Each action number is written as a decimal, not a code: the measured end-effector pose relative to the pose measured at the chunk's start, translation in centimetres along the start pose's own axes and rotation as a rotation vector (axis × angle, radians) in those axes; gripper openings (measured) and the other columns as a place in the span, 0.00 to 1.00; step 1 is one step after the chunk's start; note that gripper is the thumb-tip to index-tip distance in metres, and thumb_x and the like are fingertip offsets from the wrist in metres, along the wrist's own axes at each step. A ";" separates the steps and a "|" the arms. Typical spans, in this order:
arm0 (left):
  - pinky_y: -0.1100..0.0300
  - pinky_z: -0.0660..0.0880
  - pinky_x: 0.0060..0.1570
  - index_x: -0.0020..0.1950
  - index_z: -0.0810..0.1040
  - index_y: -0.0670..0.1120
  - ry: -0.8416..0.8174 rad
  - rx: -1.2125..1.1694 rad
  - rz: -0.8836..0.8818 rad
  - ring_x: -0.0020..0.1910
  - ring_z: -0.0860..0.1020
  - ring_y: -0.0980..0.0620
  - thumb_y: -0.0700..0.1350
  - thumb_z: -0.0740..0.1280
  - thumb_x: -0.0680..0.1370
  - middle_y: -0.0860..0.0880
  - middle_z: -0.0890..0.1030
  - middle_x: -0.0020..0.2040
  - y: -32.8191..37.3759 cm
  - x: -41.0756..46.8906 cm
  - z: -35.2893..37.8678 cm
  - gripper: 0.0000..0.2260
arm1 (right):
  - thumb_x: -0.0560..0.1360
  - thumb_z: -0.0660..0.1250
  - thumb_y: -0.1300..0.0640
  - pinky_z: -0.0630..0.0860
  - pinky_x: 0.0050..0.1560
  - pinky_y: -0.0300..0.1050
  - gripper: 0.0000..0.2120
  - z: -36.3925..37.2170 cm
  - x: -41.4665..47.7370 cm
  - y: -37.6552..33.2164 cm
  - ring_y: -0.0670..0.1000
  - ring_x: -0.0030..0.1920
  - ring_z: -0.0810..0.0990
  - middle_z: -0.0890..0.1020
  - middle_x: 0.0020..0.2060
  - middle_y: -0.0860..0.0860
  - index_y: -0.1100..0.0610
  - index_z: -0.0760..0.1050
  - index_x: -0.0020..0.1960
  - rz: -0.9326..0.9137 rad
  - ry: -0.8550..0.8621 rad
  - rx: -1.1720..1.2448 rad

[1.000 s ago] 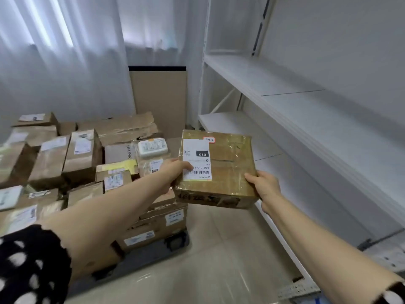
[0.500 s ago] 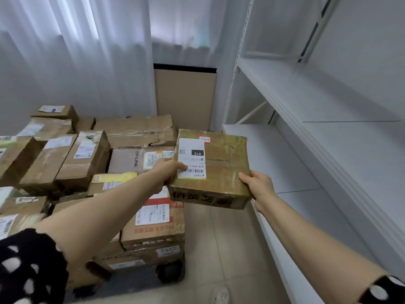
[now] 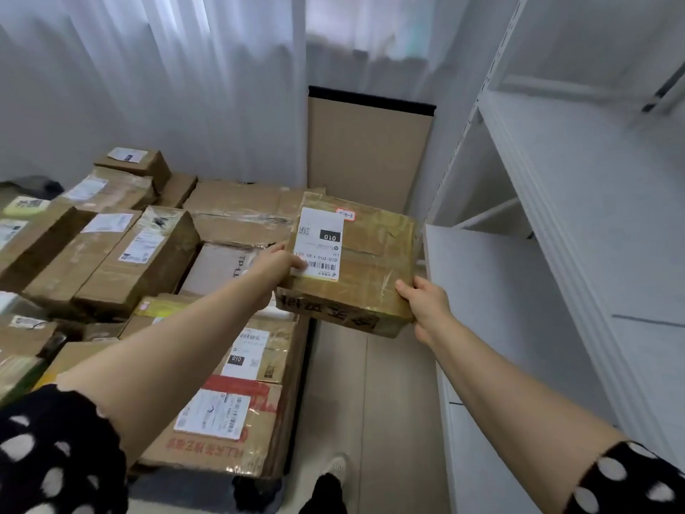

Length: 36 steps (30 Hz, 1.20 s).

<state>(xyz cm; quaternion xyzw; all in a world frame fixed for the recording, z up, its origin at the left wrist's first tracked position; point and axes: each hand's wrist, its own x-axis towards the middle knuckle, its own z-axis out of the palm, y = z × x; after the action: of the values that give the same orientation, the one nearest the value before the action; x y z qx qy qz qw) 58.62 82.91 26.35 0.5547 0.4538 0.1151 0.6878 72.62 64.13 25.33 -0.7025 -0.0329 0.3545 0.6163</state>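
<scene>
A brown taped box (image 3: 374, 261) is held in the air between both hands, above the floor (image 3: 370, 402) and just beside the front edge of the lower white shelf (image 3: 493, 291); whether its far right corner touches the shelf cannot be told. The box is kept nearly level, tilted slightly towards the camera. A white label (image 3: 321, 235) is stuck on its top at the left (the code "010" is printed on it in a black bar), and a small pink sticker (image 3: 346, 215) is seen at the far edge.

The box is gripped at its near left side by the left hand (image 3: 274, 265): the thumb is laid on the corner of the label, and the fingers are tucked underneath, out of sight. The near right corner is pinched by the right hand (image 3: 426, 304), with the thumb pressed on top and the fingers curled under the edge.

To the left, many cardboard parcels (image 3: 141, 250) are piled close together, among them one sealed with red tape (image 3: 230, 413). A brown board (image 3: 367, 153) is propped upright against the white curtain (image 3: 166, 87). A higher shelf (image 3: 578, 172) is seen at the right. Black sleeves with white dots (image 3: 55, 450) are worn on both arms.
</scene>
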 end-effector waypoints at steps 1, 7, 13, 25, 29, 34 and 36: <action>0.59 0.75 0.35 0.57 0.75 0.49 0.011 -0.002 -0.003 0.47 0.82 0.45 0.32 0.64 0.75 0.45 0.82 0.55 0.3 1.4 -0.2 0.16 | 0.79 0.62 0.64 0.76 0.49 0.45 0.15 0.5 1.6 -0.3 0.50 0.45 0.79 0.80 0.48 0.52 0.64 0.73 0.65 0.011 -0.017 0.001; 0.53 0.78 0.48 0.59 0.75 0.50 0.092 -0.011 -0.035 0.50 0.81 0.45 0.31 0.65 0.75 0.45 0.82 0.54 2.0 10.7 -0.5 0.18 | 0.78 0.63 0.66 0.76 0.41 0.39 0.14 3.3 11.8 -2.2 0.46 0.40 0.79 0.80 0.52 0.56 0.64 0.74 0.63 0.024 -0.072 -0.068; 0.62 0.78 0.37 0.62 0.75 0.39 0.213 0.070 -0.100 0.49 0.79 0.45 0.30 0.65 0.76 0.40 0.80 0.58 3.2 19.6 -1.7 0.16 | 0.76 0.65 0.69 0.76 0.31 0.30 0.14 7.2 21.5 -3.5 0.48 0.40 0.78 0.79 0.48 0.55 0.65 0.75 0.61 0.115 -0.123 -0.113; 0.45 0.74 0.61 0.68 0.72 0.46 0.401 0.221 -0.280 0.59 0.77 0.44 0.39 0.68 0.76 0.46 0.78 0.61 -2.6 31.4 -7.6 0.20 | 0.72 0.68 0.73 0.79 0.47 0.43 0.19 15.6 34.1 4.3 0.54 0.48 0.80 0.82 0.48 0.55 0.65 0.75 0.62 0.360 -0.208 -0.166; 0.45 0.74 0.60 0.68 0.71 0.45 0.489 0.272 -0.350 0.58 0.77 0.43 0.41 0.69 0.75 0.46 0.77 0.62 -5.5 32.6 -9.4 0.22 | 0.71 0.70 0.72 0.76 0.59 0.51 0.25 17.9 35.2 7.9 0.58 0.56 0.79 0.79 0.59 0.60 0.67 0.70 0.66 0.404 -0.196 -0.195; 0.49 0.70 0.64 0.72 0.67 0.42 0.538 0.349 -0.396 0.64 0.73 0.42 0.39 0.67 0.77 0.42 0.74 0.66 -6.8 33.0 -9.7 0.24 | 0.71 0.68 0.75 0.74 0.60 0.48 0.24 19.1 35.2 10.3 0.55 0.56 0.77 0.77 0.59 0.62 0.68 0.69 0.65 0.403 -0.169 -0.223; 0.53 0.69 0.63 0.72 0.67 0.41 0.527 0.401 -0.410 0.64 0.72 0.42 0.39 0.67 0.77 0.42 0.74 0.66 -7.4 33.3 -9.8 0.23 | 0.71 0.68 0.75 0.73 0.59 0.46 0.24 19.2 35.2 11.0 0.53 0.54 0.75 0.77 0.56 0.59 0.68 0.70 0.65 0.404 -0.159 -0.242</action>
<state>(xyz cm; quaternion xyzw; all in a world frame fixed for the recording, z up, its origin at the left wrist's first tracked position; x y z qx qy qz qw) 67.39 108.74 3.66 0.5273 0.7301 0.0226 0.4340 84.24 94.71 -0.30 -0.7333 0.0179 0.5181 0.4398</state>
